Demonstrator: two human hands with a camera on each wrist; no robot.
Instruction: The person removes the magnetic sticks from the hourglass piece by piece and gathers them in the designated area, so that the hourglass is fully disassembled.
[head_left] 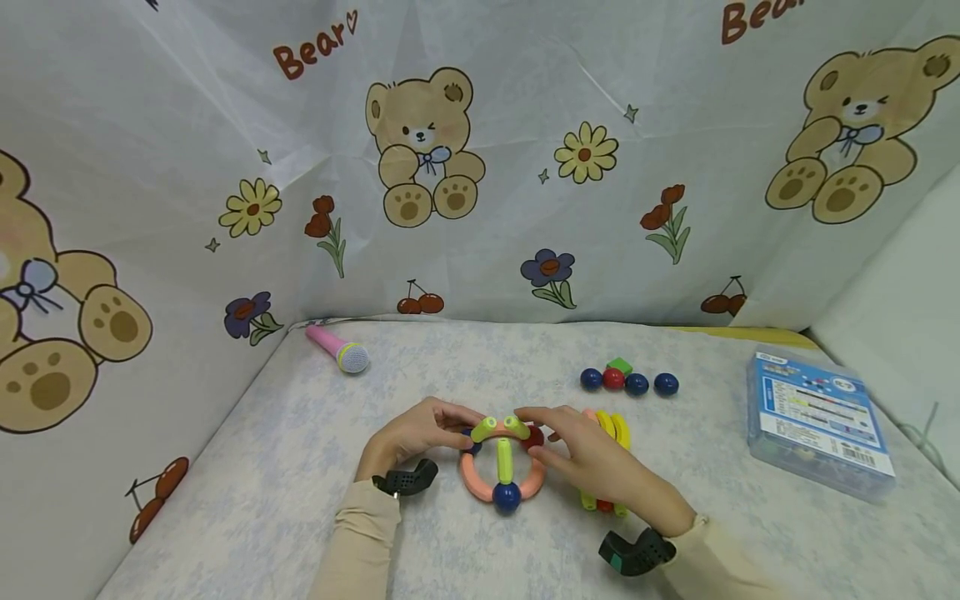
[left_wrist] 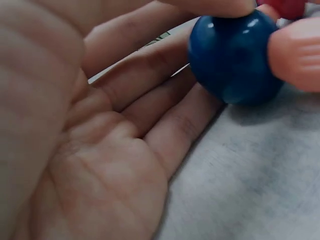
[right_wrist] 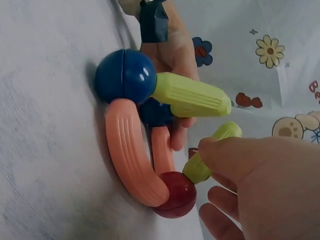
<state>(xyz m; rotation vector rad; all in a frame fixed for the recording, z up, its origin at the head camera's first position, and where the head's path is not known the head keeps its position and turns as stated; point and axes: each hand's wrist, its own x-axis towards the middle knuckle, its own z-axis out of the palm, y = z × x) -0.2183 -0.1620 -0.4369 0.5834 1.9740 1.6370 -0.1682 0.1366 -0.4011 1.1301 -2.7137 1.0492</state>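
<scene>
A ring of salmon-pink curved rods [head_left: 475,482] joined by balls lies on the table, with light-green rods standing up from the balls. At the ring's left, my left hand [head_left: 427,435] holds a blue ball [left_wrist: 232,60], thumb on top and fingers behind it. My right hand [head_left: 592,454] pinches a light-green rod [right_wrist: 227,131] between thumb and finger, its lower end at the red ball [right_wrist: 177,195]. The front blue ball [head_left: 507,497] bears another upright rod [head_left: 505,461]. The left rod [head_left: 483,429] leans beside my left fingers.
My right forearm partly covers another piece with yellow curved rods [head_left: 621,430]. Behind are several balls, blue [head_left: 637,384] and red [head_left: 613,378], and a green block [head_left: 620,366]. A plastic box [head_left: 821,421] lies at right, a pink toy microphone [head_left: 337,349] at back left.
</scene>
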